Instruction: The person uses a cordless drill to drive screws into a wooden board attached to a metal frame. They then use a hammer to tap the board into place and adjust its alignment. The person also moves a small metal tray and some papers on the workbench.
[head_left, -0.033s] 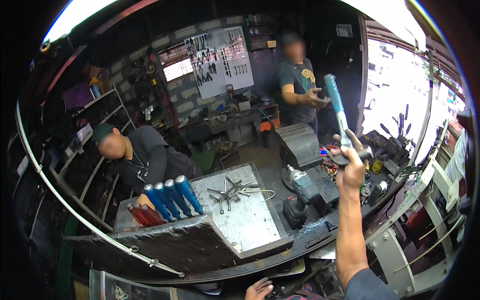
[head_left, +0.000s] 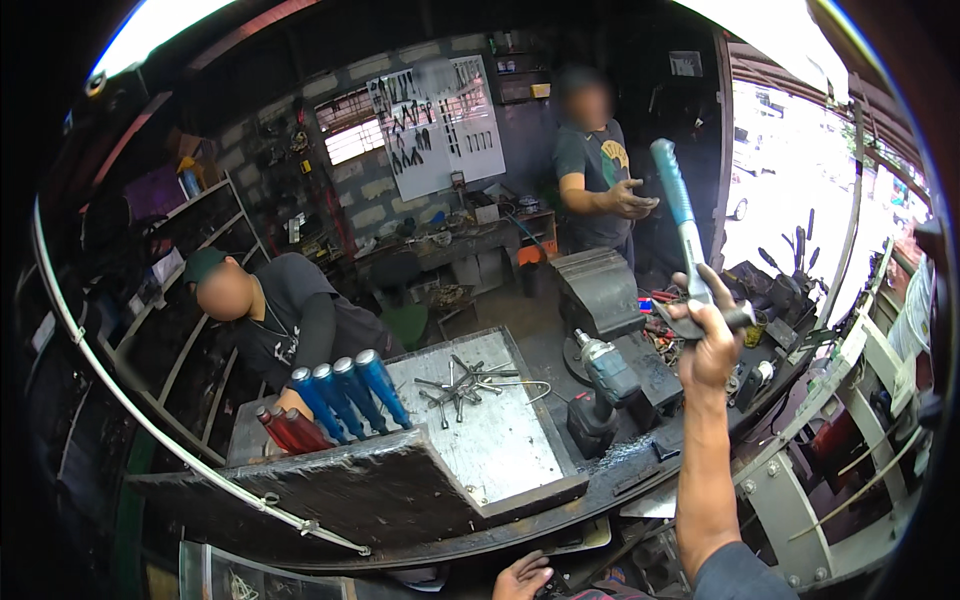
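My right hand (head_left: 710,345) is raised at the right, its fingers wrapped round the head end of a claw hammer (head_left: 680,210). The hammer's teal grip points upward, with the metal head across my fingers. Beyond it, a co-worker's open hand (head_left: 632,198) reaches toward the handle and does not touch it. Low at the bottom edge is my left hand (head_left: 522,577), partly cut off by the frame. Its fingers look loosely stretched out, and nothing shows in them.
A metal-topped bench (head_left: 510,445) carries a pile of wrenches (head_left: 462,385), blue-handled tools (head_left: 350,395), red-handled tools (head_left: 292,428) and a cordless impact wrench (head_left: 607,372). Another person (head_left: 300,310) leans over its left side. A white pipe (head_left: 150,385) crosses at left; a tool board (head_left: 440,125) hangs behind.
The hammer in my right hand has shifted slightly to the right. My left hand has moved a little up and right. The co-worker's hand stays nearly where it was.
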